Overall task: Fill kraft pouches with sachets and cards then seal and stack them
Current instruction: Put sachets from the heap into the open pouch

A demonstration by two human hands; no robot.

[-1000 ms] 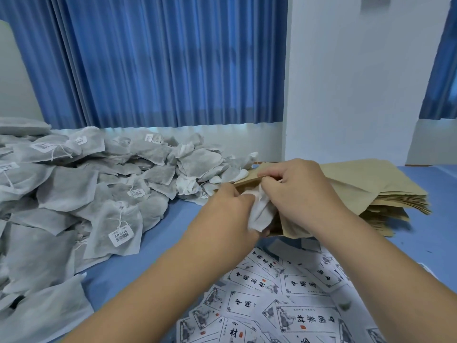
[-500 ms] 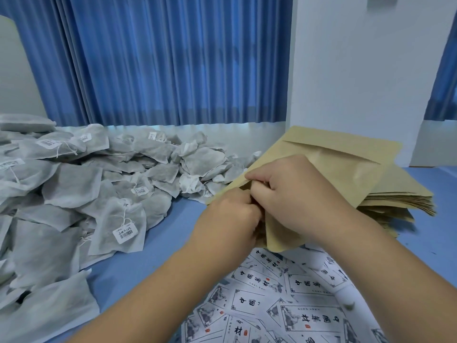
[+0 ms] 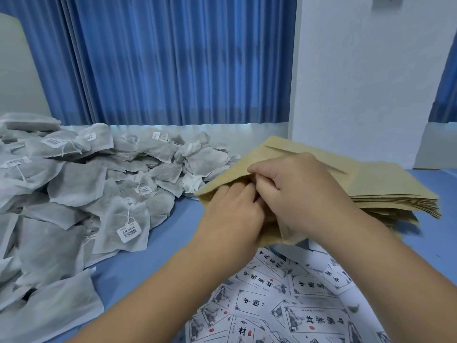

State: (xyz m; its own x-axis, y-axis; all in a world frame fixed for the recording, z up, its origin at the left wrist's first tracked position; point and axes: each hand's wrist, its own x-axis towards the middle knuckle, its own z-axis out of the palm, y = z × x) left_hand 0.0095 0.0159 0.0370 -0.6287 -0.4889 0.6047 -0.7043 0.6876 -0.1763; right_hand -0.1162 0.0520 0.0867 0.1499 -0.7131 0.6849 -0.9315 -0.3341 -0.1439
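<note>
I hold a kraft pouch (image 3: 247, 167) above the blue table, its mouth towards me. My right hand (image 3: 294, 191) pinches the pouch's upper edge at the mouth. My left hand (image 3: 235, 214) is pushed into the mouth with curled fingers; what it holds is hidden inside. A big heap of grey sachets (image 3: 81, 189) with string tags lies to the left. Printed white cards (image 3: 284, 300) are spread in front of me under my forearms. A stack of flat kraft pouches (image 3: 395, 194) lies to the right, behind my right hand.
Blue curtains hang behind the blue table (image 3: 173, 233). A white wall column (image 3: 358, 82) stands at the back right. A strip of bare table runs between the sachet heap and the cards.
One second ago my left hand held a white sachet at the pouch mouth. The sachet has gone out of sight inside, my left hand has pushed in, and the pouch has tilted up.
</note>
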